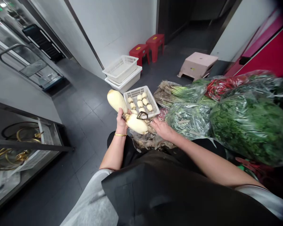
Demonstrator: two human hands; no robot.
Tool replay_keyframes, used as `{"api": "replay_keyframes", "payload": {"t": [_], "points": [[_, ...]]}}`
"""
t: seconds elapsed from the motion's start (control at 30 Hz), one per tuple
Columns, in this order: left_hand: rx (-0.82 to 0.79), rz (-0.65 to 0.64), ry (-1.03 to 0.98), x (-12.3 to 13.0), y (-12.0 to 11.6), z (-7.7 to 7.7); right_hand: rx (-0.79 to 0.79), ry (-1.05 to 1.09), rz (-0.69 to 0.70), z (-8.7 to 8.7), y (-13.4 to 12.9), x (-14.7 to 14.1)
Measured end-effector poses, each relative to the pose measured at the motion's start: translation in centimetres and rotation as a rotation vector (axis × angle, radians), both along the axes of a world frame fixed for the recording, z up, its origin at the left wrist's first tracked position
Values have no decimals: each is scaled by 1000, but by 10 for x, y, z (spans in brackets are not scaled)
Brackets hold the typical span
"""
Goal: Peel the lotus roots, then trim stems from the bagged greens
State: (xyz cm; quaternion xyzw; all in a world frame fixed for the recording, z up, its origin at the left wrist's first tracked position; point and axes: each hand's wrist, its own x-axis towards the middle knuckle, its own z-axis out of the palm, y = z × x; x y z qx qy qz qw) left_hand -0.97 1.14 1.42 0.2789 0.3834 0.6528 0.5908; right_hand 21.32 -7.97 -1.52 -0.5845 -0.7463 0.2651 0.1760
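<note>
My left hand [121, 121] is closed round the joint of a pale, peeled lotus root [137, 123]. One thick segment slants up to the left, and another stretches right toward my other hand. A peeler [142, 115] with a dark frame lies over the right segment, its handle in my closed right hand [163, 128]. Below the root, brown peelings [153, 141] are heaped between my knees. Just beyond stands a white perforated basket [155, 103] holding several short peeled lotus root pieces [140, 104].
Bagged leafy greens [250, 122], red chillies [219, 88] and spring onions [186, 92] crowd the right side. White baskets [121, 69] are stacked ahead, near red stools [140, 51] and a pink stool [196, 64]. Shelving [30, 147] and a trolley [35, 69] stand left.
</note>
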Motion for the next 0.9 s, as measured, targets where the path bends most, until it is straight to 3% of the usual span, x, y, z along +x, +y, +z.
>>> {"api": "replay_keyframes", "payload": {"t": [0.07,0.13,0.23,0.3,0.37,0.47,0.6,0.7,0.8,0.9], "points": [[55,-38,17,-4,-2,2,-44,-6,20,-13,-9,-3],[81,-53,47,-13,-1,3,-133,19,12,-39,-31,8],[72,-53,32,-16,1,2,-279,285,-110,-60,-48,22],[99,-66,-13,-5,0,1,-363,595,-153,-50,-37,17],[135,-106,-40,13,-2,1,-434,861,-86,-30,-18,-1],[135,-156,-54,36,-7,0,-420,977,-48,-12,4,-30],[53,-114,-45,43,-12,-15,-186,712,-172,-28,5,-37],[-53,2,-26,36,-16,-35,-189,488,-116,-38,2,-19],[-114,50,-47,32,-17,-45,-175,254,-19,-18,9,-6],[-79,26,-59,34,-14,-41,-57,-83,34,12,16,-17]]}}
